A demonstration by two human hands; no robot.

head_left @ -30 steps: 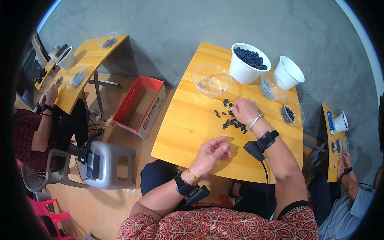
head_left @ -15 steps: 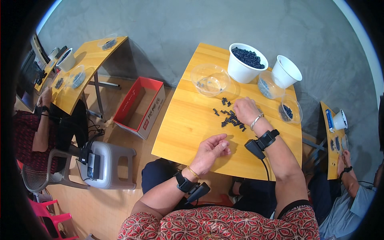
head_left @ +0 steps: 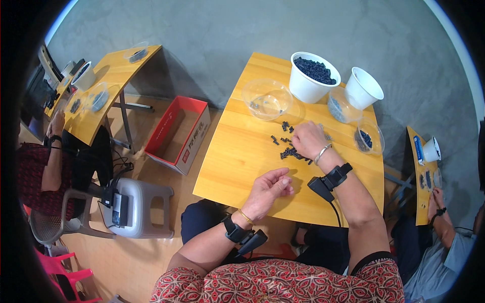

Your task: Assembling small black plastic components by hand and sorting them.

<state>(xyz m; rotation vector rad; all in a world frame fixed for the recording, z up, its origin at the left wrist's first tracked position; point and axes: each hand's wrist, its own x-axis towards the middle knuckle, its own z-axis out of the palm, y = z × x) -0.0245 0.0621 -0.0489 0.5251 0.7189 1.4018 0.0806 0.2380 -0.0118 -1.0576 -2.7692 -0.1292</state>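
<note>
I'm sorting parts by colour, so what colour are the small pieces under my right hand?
The small loose pieces look dark blue-black, best seen in the head view on the wooden table.

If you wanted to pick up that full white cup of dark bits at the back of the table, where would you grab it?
Probably around the side wall of the white cup, just below its rim, coming from the near side. It stands upright and is heaped with dark pieces, so a top grip is blocked; an empty white cup crowds its right.

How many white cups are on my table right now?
2: a white cup full of dark pieces at the far edge, and an empty white cup just right of it.
</note>
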